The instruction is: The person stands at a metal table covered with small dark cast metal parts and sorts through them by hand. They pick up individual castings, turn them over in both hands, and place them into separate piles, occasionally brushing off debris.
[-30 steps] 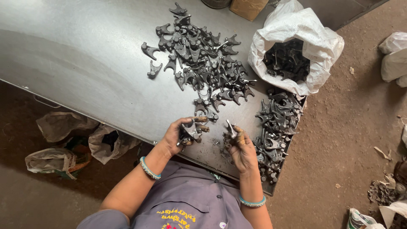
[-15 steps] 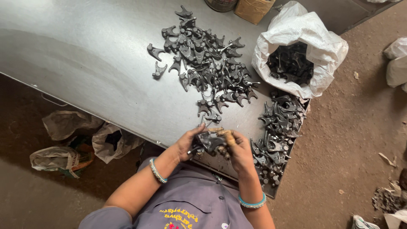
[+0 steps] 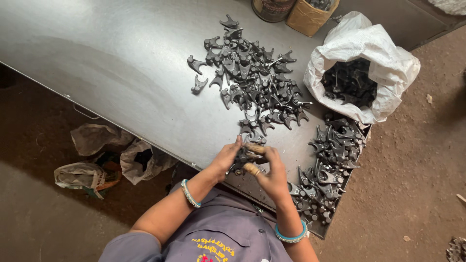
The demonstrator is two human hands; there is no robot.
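A small metalworking workshop.
Dark forged parts [image 3: 257, 87] are heaped on a steel worktable [image 3: 97, 58], with more in a white sack [image 3: 383, 53], above a dirt floor [image 3: 417, 194].

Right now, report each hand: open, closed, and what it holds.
Left hand: closed on a dark forked metal part.
Right hand: closed around the same part from the other side; fingertips wrapped in tan tape.

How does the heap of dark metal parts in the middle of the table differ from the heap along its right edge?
The middle heap lies spread out, with a few parts loose at its left; the edge heap is packed in a narrow band along the table rim. The middle heap lies beyond both hands; the edge heap sits beside the right hand. Both hold similar dark forked pieces.
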